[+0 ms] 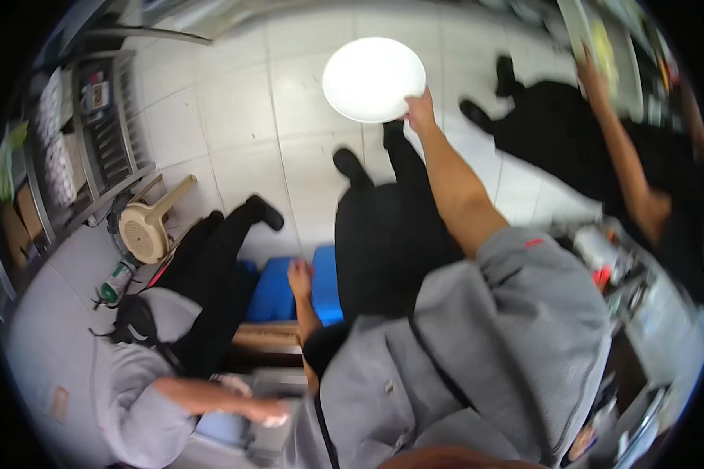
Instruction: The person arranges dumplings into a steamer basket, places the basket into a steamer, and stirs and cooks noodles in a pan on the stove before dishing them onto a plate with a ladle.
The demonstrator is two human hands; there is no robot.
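A round white plate (374, 80) is in my right hand (420, 111), which grips it by the rim. That arm stretches out ahead of me, holding the plate above the tiled floor. My left hand (299, 277) hangs low by my side, in front of blue bins (278, 289). Its fingers look loosely bent and a little apart, and I see nothing in them. The hand is small and slightly blurred here.
A co-worker in grey (145, 391) bends at a counter on the left. Another person in black (555, 133) stands at the right with a tray (627, 70). A beige stool (145, 230) and a metal rack (105, 133) stand at the left.
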